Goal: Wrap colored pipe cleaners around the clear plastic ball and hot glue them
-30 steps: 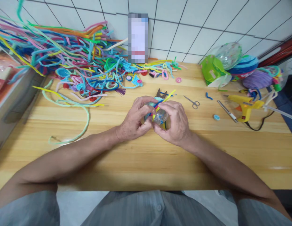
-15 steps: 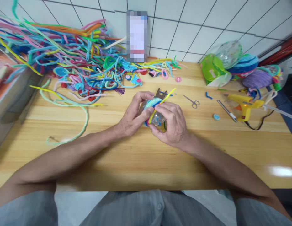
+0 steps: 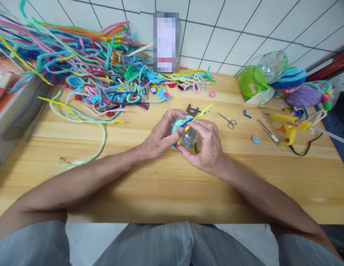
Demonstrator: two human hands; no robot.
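Observation:
Between my hands is a clear, rounded plastic piece [image 3: 190,138], partly wrapped in light blue, dark blue and pink pipe cleaners. My left hand [image 3: 157,137] is closed round its wrapped left side, thumb pressing on the front. A yellow pipe cleaner [image 3: 203,111] lies across the wrapping, its free end sticking up to the right. My right hand [image 3: 209,146] curves round the clear side, its fingertips against the yellow pipe cleaner and the edge of the wrapping. My fingers hide part of the piece. Just behind it lie the dark jaws of a pliers-like tool [image 3: 192,109].
A tangled heap of pipe cleaners [image 3: 85,70] fills the back left. Small scissors [image 3: 228,121], a utility knife [image 3: 268,132], a blue button [image 3: 255,139] and a yellow glue gun [image 3: 289,125] lie to the right. A blurred phone [image 3: 165,42] leans on the tiled wall.
The whole view has shifted slightly, so things sit a little further right. Both hands keep nearly the same grip on the wrapped piece, with the yellow pipe cleaner still across it.

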